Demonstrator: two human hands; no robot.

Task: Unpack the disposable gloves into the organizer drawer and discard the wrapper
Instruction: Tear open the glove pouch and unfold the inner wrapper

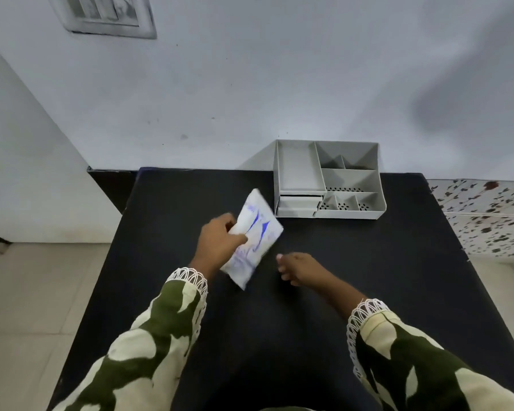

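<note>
A white packet of disposable gloves (pixel 254 238) with blue print is held at the middle of the black table (pixel 368 262), tilted, one corner lifted toward the far side. My left hand (pixel 218 243) grips its left edge, thumb on top. My right hand (pixel 298 268) hovers just right of the packet, fingers loosely curled and apart, holding nothing. The grey organizer (pixel 328 179) stands at the table's far edge against the wall. Its small drawer (pixel 298 203) sits at the lower left front and looks pushed in.
The organizer has a long tray on the left and several smaller compartments on the right. A white wall rises behind the table. Tiled floor lies to the left, and a speckled surface (pixel 487 215) lies past the table's right edge.
</note>
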